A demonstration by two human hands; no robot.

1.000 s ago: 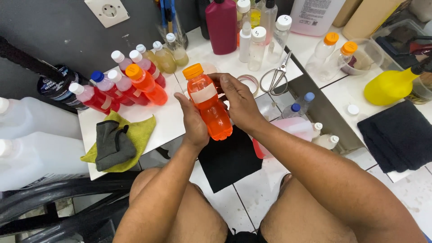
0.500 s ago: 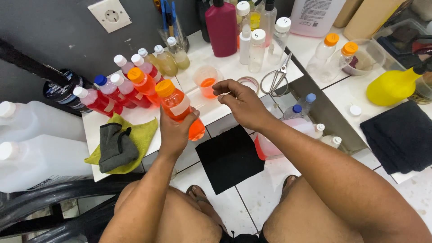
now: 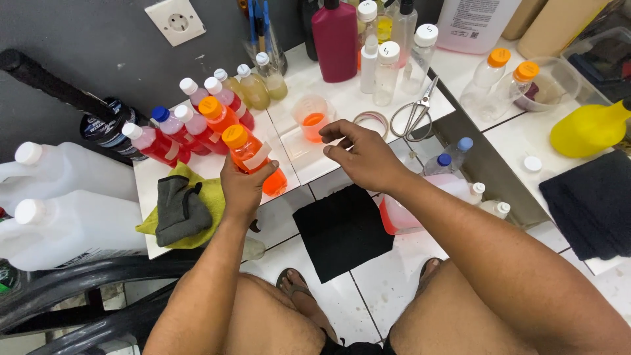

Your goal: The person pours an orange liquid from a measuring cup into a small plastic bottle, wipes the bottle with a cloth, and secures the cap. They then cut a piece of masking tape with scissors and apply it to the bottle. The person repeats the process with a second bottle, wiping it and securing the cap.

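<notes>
Left hand: my left hand (image 3: 242,187) is wrapped around an orange-capped bottle (image 3: 255,160) of orange liquid, held tilted just above the white bench (image 3: 309,161).
Right hand: my right hand (image 3: 363,156) hovers loosely curled and holds nothing, fingers (image 3: 332,131) near a small cup (image 3: 313,119) of orange liquid.
Beside the bottle: a row of filled pink and orange bottles (image 3: 187,128) stands to the left.
Further out: scissors (image 3: 414,113) lie right of the cup; a grey cloth (image 3: 177,209) rests on a green one.

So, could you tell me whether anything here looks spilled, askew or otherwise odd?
No spill shows. The left hand holds the orange bottle tilted over the white shelf. A loose white cap lies alone on the tiles, and a grey cloth sits crumpled on a yellow-green one.
</notes>
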